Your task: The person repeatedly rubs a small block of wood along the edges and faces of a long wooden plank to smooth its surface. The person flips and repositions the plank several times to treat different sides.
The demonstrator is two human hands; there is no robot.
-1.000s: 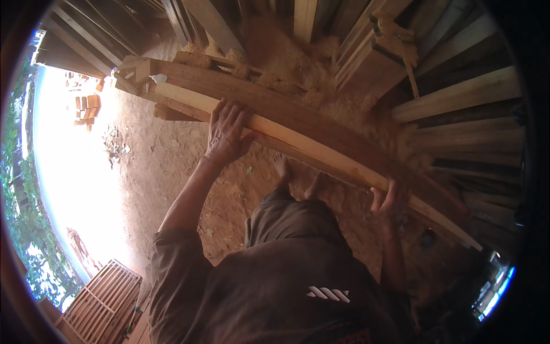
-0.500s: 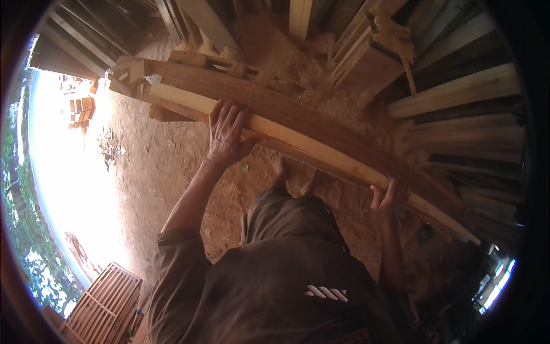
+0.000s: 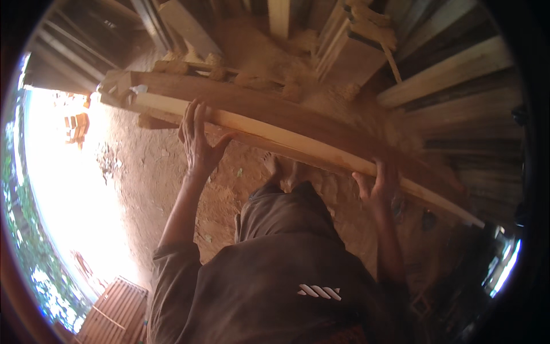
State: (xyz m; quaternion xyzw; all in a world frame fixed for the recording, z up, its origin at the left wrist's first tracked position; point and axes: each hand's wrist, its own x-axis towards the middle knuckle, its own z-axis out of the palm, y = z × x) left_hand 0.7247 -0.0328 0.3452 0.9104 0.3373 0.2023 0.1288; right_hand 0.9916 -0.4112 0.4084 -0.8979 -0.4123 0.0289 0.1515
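Your left hand (image 3: 197,137) lies flat with fingers spread on the long pale plank (image 3: 298,140), and your right hand (image 3: 378,186) grips its near edge. That plank rests on a darker beam (image 3: 275,103) over the dirt floor (image 3: 154,183).

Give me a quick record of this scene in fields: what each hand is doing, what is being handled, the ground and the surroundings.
left hand: fingers spread, palm pressed on the pale plank
right hand: gripping the same plank's near edge, further along
plank: long, pale, lying beside a darker board
sawdust: heaped behind the board
ground: reddish dirt, bare feet on it
surroundings: stacked timber at the right, slatted crate at lower left
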